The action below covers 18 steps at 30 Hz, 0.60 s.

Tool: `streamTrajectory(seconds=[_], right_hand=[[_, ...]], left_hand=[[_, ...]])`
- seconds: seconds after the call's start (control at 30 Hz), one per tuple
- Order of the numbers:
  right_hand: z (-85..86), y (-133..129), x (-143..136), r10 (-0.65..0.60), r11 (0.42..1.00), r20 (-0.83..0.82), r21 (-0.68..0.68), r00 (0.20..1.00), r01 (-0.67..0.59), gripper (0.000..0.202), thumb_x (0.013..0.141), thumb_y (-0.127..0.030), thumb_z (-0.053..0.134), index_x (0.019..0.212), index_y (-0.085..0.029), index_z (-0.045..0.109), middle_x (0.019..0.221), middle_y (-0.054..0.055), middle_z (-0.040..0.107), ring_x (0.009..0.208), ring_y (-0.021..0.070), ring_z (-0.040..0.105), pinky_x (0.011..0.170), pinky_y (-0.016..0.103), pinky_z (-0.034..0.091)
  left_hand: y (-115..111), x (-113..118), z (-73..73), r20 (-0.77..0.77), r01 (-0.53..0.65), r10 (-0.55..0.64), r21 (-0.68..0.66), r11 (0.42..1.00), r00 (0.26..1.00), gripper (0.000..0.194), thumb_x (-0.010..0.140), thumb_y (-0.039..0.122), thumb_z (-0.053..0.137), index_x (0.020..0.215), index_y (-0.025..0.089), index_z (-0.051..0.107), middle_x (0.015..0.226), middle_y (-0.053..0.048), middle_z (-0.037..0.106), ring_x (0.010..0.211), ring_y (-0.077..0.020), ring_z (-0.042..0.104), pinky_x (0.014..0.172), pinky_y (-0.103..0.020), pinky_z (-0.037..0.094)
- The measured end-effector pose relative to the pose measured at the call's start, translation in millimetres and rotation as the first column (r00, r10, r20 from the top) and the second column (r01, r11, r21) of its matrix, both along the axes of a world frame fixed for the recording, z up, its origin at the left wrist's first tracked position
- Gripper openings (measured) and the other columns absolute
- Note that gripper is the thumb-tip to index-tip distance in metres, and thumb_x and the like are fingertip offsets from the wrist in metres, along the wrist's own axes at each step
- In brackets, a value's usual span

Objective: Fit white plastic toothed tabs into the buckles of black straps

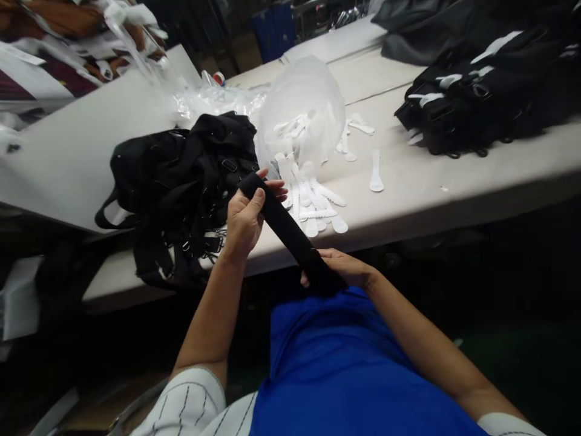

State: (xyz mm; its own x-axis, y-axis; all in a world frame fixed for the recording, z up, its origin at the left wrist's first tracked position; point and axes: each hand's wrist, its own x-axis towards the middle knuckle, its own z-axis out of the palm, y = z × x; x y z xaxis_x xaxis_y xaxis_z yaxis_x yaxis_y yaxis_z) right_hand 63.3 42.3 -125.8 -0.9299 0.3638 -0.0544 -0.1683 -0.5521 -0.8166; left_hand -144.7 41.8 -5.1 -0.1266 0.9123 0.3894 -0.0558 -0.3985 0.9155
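A wide black strap (288,229) runs slantwise between my two hands, in front of the table edge. My left hand (247,218) grips its upper end, thumb pressed on top and the other fingers partly spread behind it. Lower down, my right hand (342,266) is closed around the strap close to my blue apron (345,363). Left of the strap lies a heap of black bags (181,169) with straps and metal buckles. Just beyond my left hand are several white plastic strips (313,203) with notched edges.
A cloudy plastic bag (302,100) holding more white strips stands on the pale table (408,200). More black bags (481,103) are piled at the right. Clear plastic wrap (213,100) lies behind, and brown and white goods (77,54) are stacked at the upper left.
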Motion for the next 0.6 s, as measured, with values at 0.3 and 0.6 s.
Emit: streamTrajectory(seconds=[0.3,0.6], right_hand=[[6.9,-6,-4,-0.143,0.939,0.096,0.329,0.985,0.105,0.039,0.087,-0.047,0.066,0.097,-0.011,0.075,0.092,0.007,0.073,0.088,0.0183,0.065,0.088,0.030,0.049],[-10.1,-21,-17,-0.525,0.488,-0.105,0.776,0.845,0.399,0.031,0.093,-0.019,0.051,0.116,-0.022,0.071,0.105,0.005,0.072,0.096,0.0205,0.066,0.090,0.033,0.050]], left_hand=[[-12,3,7.0,-0.121,-0.010,0.002,-0.062,0.998,0.993,0.052,0.094,0.040,0.058,0.137,0.014,0.045,0.095,-0.009,0.074,0.067,-0.0205,0.073,0.063,-0.037,0.064],[-35,29,24.1,-0.292,-0.045,0.037,-0.019,0.999,0.956,0.050,0.097,0.032,0.054,0.142,0.017,0.040,0.100,-0.009,0.075,0.068,-0.0172,0.073,0.062,-0.030,0.064]])
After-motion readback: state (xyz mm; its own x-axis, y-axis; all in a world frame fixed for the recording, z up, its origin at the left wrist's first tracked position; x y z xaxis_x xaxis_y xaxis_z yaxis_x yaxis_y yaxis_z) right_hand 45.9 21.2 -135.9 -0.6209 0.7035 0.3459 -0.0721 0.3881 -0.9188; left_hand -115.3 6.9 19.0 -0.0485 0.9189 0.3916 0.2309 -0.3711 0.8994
